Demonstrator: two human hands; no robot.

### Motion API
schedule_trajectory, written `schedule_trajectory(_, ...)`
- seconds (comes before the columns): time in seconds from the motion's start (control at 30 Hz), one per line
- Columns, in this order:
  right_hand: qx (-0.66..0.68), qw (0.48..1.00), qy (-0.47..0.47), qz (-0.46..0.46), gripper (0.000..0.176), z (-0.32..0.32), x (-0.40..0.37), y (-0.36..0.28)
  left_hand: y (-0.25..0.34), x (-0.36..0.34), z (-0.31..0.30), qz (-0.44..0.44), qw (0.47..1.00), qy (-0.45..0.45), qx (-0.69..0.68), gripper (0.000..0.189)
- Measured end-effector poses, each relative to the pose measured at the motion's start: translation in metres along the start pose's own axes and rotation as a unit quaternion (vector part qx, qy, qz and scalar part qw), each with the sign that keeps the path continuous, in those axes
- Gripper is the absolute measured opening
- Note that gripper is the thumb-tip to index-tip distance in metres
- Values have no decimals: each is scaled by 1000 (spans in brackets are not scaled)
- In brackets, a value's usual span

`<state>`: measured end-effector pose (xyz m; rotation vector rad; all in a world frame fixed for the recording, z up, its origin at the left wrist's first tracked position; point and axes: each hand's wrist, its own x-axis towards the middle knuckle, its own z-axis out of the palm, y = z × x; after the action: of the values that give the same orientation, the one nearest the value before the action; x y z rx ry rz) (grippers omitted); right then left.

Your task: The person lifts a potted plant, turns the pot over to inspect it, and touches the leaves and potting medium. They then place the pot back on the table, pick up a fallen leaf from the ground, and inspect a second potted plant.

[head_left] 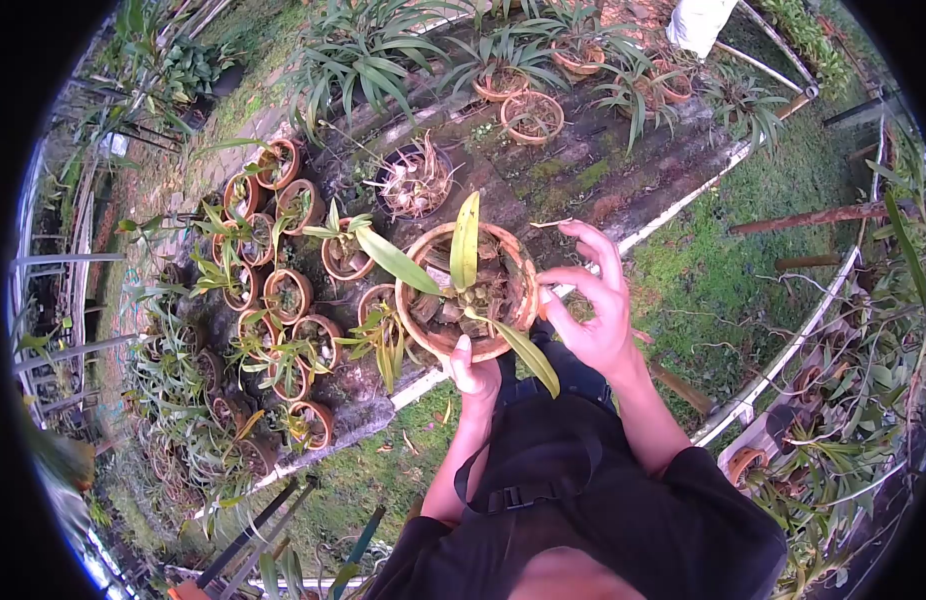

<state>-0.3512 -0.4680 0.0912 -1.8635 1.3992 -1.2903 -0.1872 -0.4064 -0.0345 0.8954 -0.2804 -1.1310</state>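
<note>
A round terracotta pot (413,315) is held up in front of my body, with a potting mix of dark chunks in it. The plant in it has long leaves; one yellow-green leaf (465,240) points up, another hangs over the lower right rim. My left hand (473,372) grips the pot's lower rim, thumb on top and the other fingers hidden underneath. At the pot's right side is my right hand (598,305), fingers apart, thumb and one fingertip right at the rim. A thin brown dry piece (551,223) shows beside its upper fingertips.
Several small potted plants (288,295) crowd the ground sheet on the left. A dark pot of pale dry roots (415,180) stands beyond the held pot. More pots, one a terracotta pot (532,117), line the far end. A white edging strip (683,205) borders grass.
</note>
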Motion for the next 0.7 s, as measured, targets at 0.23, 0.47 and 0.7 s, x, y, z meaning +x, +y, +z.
schedule_trajectory(0.23, -77, 987, -133, -52, 20, 18, 3, -8, 8, 6, 16, 54, 991, -110, 62, 82)
schedule_trajectory(0.47, -107, 982, -152, -40, 24, 22, 0, -7, 10, 11, 18, 53, 990, -108, 67, 84)
schedule_trajectory(0.7, -84, 974, -206, -50, 30, 25, -2, 10, 20, 11, 23, 58, 987, -88, 119, 82)
